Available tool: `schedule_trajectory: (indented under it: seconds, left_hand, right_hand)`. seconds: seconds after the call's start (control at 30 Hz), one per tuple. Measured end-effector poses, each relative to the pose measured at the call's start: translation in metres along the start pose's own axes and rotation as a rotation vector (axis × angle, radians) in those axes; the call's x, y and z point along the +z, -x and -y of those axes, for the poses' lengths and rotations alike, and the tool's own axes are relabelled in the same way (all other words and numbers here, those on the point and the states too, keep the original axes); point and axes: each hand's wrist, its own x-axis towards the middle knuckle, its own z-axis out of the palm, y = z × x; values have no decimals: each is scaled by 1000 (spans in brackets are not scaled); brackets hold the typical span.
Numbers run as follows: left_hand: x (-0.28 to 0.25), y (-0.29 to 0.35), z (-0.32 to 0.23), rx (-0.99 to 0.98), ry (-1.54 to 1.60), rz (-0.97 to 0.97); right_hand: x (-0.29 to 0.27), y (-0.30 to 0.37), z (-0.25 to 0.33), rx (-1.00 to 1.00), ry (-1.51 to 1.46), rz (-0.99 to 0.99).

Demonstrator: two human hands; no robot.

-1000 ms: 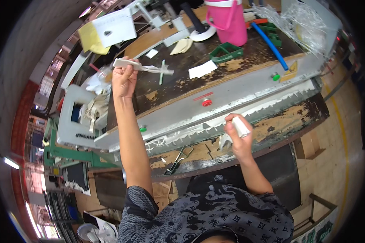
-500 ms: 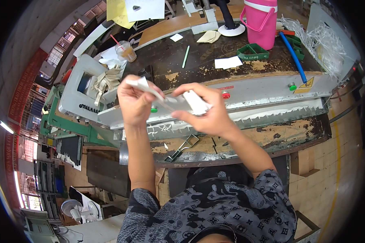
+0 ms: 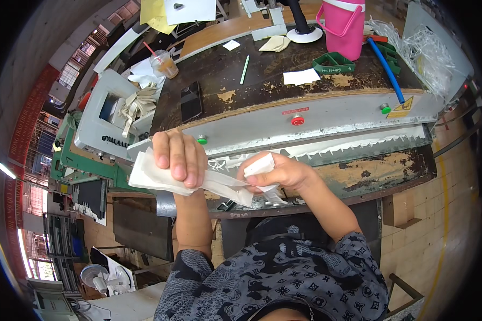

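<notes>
Palm down, my left hand (image 3: 182, 160) grips a stack of thin white pieces (image 3: 151, 175), fingers curled over its top. A crumpled translucent white strip (image 3: 225, 187) runs from this stack toward my right hand (image 3: 284, 174). That hand is closed, its thumb pressing on a small white folded wad (image 3: 260, 165); some loose white ends hang below it. Whether the stack and the wad are paper or cloth I cannot make out. Both hands are held above the near edge of the worn bench (image 3: 353, 174).
A grey machine front with a red button (image 3: 298, 121) and green buttons (image 3: 385, 108) spans behind my hands. On the dark worktop are a black phone-like object (image 3: 191, 101), a pale green pen (image 3: 245, 70), a drink cup (image 3: 165, 65), green trays (image 3: 333, 66), a pink jug (image 3: 344, 29) and a blue tube (image 3: 386, 70).
Both hands have come down toward me. My left hand has turned palm down, and the white stack now sticks out to its left. The black phone-like object behind it shows more fully.
</notes>
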Motion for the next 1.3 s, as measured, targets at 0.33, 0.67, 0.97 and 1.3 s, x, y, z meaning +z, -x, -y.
schedule_trajectory:
  seconds: [0.33, 0.67, 0.97, 1.3]
  left_hand:
    - [18, 16, -15, 32, -50, -8]
    - [41, 30, 18, 60, -176, -182]
    - [73, 42, 21, 232, -285, -383]
    - [78, 69, 100, -304, -997, -743]
  right_hand:
    - [-17, 24, -22, -122, 448, -490]
    - [49, 10, -11, -449, 580, -285]
    - [29, 30, -37, -293, 431, -225]
    - [16, 46, -15, -504, 317, -559]
